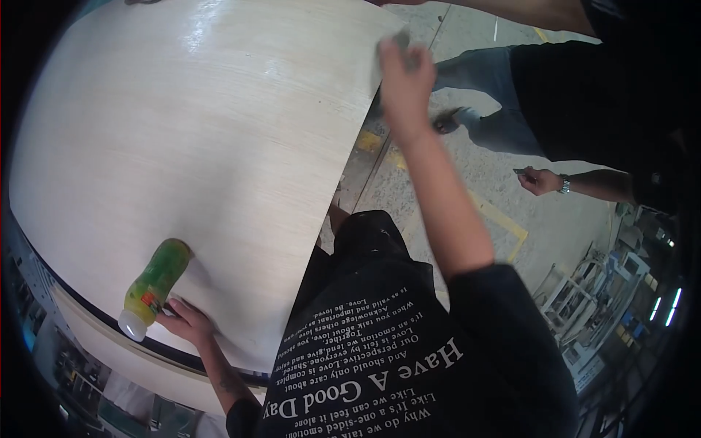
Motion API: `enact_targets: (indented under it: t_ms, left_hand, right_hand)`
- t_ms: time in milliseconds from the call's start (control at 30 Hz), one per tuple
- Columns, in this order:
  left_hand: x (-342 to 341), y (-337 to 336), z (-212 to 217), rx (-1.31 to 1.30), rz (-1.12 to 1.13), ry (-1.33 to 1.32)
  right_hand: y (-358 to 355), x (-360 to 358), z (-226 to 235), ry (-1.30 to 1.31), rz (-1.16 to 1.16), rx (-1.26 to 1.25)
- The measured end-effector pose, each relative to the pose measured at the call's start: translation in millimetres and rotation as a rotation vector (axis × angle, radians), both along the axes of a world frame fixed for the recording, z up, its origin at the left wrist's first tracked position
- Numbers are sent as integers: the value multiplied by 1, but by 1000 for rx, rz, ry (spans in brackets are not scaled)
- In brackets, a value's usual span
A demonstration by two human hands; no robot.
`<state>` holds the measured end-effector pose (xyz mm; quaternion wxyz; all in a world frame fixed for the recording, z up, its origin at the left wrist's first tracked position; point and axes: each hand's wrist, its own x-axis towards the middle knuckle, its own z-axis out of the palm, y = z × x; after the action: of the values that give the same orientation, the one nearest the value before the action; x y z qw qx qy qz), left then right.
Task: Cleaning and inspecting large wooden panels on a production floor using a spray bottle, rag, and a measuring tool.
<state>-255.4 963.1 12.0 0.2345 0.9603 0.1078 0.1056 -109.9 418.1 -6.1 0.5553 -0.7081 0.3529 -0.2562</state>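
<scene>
Green-yellow bottle (155,285) on the wood-grained panel (241,146): long axis 1-to-7 o'clock, white cap at 7. Left hand (188,323) nearer, at its 5 o'clock; fingers partly hidden, grip cannot be told. Right hand (409,87) well apart, 2 o'clock, curled round a blurred grey object (399,41).

I see a co-worker (584,109) on the R: blk top (548,87), grey-blue jeans (482,77), watch (564,184). Concrete flr (551,212) w/ yellow lines (520,236), pale metal frames (595,281) lower R, bright lights (673,306) nearby. Misc. clutter (124,398) lower L, too dim for me to ID.
</scene>
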Motion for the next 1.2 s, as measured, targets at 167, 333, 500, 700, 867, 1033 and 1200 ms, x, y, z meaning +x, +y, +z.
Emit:
enact_targets:
  t_ms: [167, 333, 500, 700, 867, 1033, 1200]
  left_hand:
    - [5, -5, -1, -36, -11, -13]
    - [7, -8, 6, -98, -20, 4]
    - [9, 2, 2, -18, -30, 110]
    - [4, 9, 0, -52, -93, 19]
    - [2, 4, -2, -18, -92, 15]
    - [-9, 16, -16, -120, -80, -18]
    - [-28, 37, -28, -209, 12, 57]
  right_hand:
    - [47, -29, -3, 80, 43, 8]
    - [90, -83, -7, 33, 181, -3]
    - [8, 2, 13, -70, -41, -10]
    - [131, -99, 10, 48, 158, 55]
    - [47, -29, 9, -14, 141, -403]
    - [59, -28, 0, 118, 123, -843]
    - [124, -106, 27, 93, 567, -787]
